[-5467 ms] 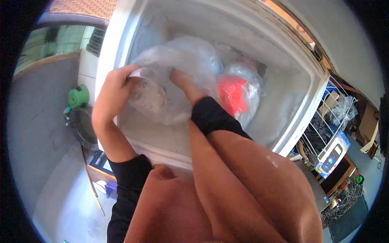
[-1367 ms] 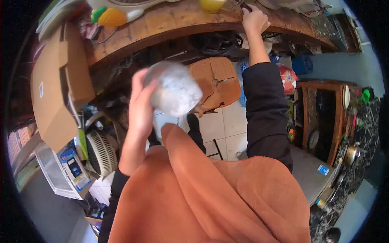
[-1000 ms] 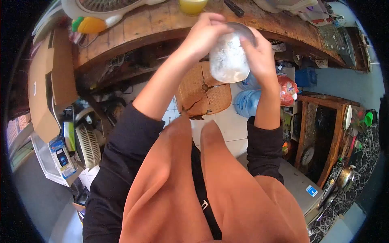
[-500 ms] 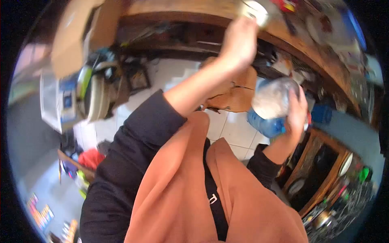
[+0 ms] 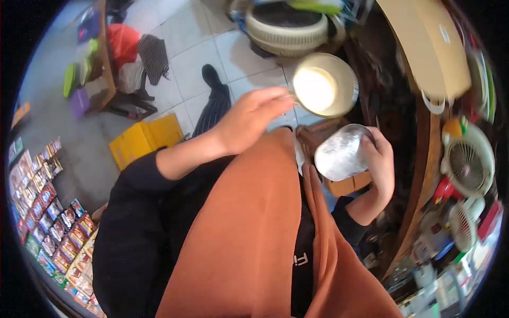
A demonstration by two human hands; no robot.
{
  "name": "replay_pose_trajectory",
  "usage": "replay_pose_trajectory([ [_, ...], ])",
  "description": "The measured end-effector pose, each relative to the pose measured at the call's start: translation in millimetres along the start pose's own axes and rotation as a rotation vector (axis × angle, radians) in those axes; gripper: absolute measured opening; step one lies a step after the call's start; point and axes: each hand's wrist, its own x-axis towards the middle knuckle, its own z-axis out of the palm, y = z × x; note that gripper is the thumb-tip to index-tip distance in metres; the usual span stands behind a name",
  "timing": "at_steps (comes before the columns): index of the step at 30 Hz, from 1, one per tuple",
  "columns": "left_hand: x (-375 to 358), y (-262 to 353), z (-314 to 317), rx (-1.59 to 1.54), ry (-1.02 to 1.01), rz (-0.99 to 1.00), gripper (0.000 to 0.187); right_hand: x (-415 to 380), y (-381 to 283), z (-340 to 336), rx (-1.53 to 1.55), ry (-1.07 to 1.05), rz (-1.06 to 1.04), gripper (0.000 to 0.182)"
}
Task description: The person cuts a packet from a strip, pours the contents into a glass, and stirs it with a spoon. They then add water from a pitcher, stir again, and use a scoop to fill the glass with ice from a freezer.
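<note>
My left hand (image 5: pixel 253 117) is closed at the handle side of a pale, wide-mouthed mug (image 5: pixel 347 87), holding it out over the floor. Bright light whitens the mug's inside. Lower and to the right, my right hand (image 5: pixel 380 159) grips a rounded, shiny, silvery container (image 5: pixel 342 153), thumb on its near face and fingers hidden behind. I cannot tell what is inside this container. Mug and container are held close to each other in front of my orange garment (image 5: pixel 249 222).
A wooden counter edge (image 5: pixel 424 159) runs down the right, with a large cardboard box (image 5: pixel 435 47) and fans (image 5: pixel 466 164) on that side. A yellow box (image 5: pixel 143 143) is on the floor beside a striped trouser leg (image 5: pixel 212 111). Snack packets (image 5: pixel 58 228) fill the lower left.
My view has swung left, bringing the snack packets and yellow box into sight. The mug has moved away from the wooden counter, nearer to the silvery container. Both hands keep their holds.
</note>
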Motion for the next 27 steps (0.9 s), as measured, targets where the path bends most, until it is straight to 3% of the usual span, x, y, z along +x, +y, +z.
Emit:
replay_pose_trajectory([
  [2, -10, 18, -61, -0.012, 0.126, 0.008, 0.026, 28, -59, 35, 0.09, -0.144, -0.066, 0.017],
  [6, -12, 45, -189, -0.157, 0.317, 0.073, 0.025, 87, -174, 112, 0.213, -0.182, -0.191, 0.025],
  [10, 10, 78, -293, 0.004, 0.525, 0.015, 0.022, 155, -250, 192, 0.477, -0.189, -0.088, 0.033],
  [14, 43, 95, -384, 0.059, 0.533, 0.063, 0.026, 229, -303, 267, 0.676, -0.083, -0.059, 0.037],
  [18, 88, 93, -440, 0.023, 0.54, 0.08, 0.029, 340, -346, 285, 0.69, 0.018, -0.182, 0.04],
  [20, 114, 92, -462, 0.002, 0.541, 0.082, 0.029, 426, -367, 288, 0.594, 0.069, -0.26, 0.043],
  [21, 127, 91, -472, -0.036, 0.543, 0.058, 0.029, 465, -381, 297, 0.5, 0.231, -0.26, 0.043],
  [23, 155, 88, -496, -0.078, 0.525, 0.057, 0.028, 560, -387, 317, -0.286, 0.556, -0.328, 0.033],
  [25, 188, 93, -514, -0.078, 0.535, 0.053, 0.025, 616, -404, 343, -0.6, 0.572, -0.358, 0.028],
  [27, 217, 102, -528, -0.071, 0.527, 0.04, 0.024, 686, -397, 367, -0.674, 0.512, -0.33, 0.025],
])
